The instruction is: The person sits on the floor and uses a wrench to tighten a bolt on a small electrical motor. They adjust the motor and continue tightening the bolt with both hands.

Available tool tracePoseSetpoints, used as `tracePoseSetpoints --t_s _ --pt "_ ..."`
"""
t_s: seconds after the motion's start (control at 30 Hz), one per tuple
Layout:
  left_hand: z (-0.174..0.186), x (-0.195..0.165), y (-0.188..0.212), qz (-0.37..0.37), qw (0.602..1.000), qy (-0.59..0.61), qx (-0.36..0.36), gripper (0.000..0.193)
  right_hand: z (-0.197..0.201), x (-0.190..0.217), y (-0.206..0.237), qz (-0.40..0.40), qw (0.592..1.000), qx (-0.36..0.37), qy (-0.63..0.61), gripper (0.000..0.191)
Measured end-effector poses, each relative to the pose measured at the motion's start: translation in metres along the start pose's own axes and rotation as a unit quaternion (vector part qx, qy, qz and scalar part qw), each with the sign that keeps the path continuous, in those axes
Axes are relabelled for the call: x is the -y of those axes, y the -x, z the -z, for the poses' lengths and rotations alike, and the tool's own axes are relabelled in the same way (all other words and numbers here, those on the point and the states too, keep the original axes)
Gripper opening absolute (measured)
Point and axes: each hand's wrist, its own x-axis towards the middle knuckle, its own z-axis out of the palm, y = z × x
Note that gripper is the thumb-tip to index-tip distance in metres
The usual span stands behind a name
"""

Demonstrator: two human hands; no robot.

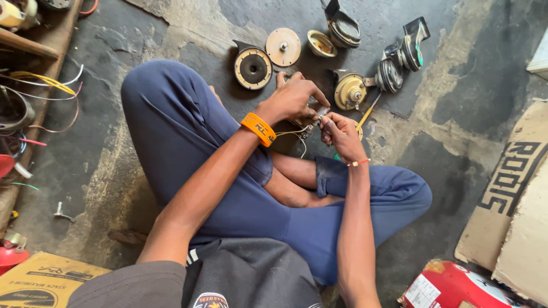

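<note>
I sit cross-legged on a concrete floor in blue trousers. My left hand [294, 98], with an orange wristband, presses down on a small round part with thin pale wires [297, 134] trailing from it. My right hand [341, 132], with a red thread bracelet, pinches a small metal piece right next to the left fingers. The part under my hands is mostly hidden. A yellow-handled screwdriver [368, 112] lies just beyond my right hand.
Several round horn parts lie ahead: a black-and-cream disc [252, 68], a flat cream disc [283, 47], a small cup [321, 43], a brass-coloured body [349, 91], black coils [399, 60]. Loose wires [51, 85] left, cardboard boxes [514, 199] right, red can [456, 285].
</note>
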Motion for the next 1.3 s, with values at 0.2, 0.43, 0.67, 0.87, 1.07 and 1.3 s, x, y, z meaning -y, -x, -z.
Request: tracePoseSetpoints --t_s 0.2,0.43,0.67,0.87,1.07,1.3 --pt "0.0 0.001 0.002 -0.008 1.0 0.003 -0.008 0.042 0.001 0.004 0.002 0.006 0.999 -0.014 -0.041 0.029" --pt "0.0 0.003 0.0 0.002 0.999 -0.019 0.026 0.044 -0.007 0.01 -0.001 0.025 0.981 -0.09 0.168 0.033" --pt "0.0 0.0 0.001 -0.016 0.999 -0.031 0.036 0.047 -0.002 0.02 0.005 0.008 0.991 -0.084 0.102 0.03" --pt "0.003 -0.002 0.002 -0.034 0.999 -0.018 0.032 0.05 -0.002 0.029 0.015 -0.003 0.991 -0.057 0.118 0.029" --pt "0.004 -0.003 0.002 -0.042 0.998 -0.041 0.039 0.046 -0.011 0.025 0.009 -0.01 0.987 -0.062 0.149 0.03" --pt "0.005 -0.002 0.002 -0.038 0.997 -0.044 0.045 0.048 -0.01 0.019 0.009 -0.008 0.988 -0.062 0.14 0.027"
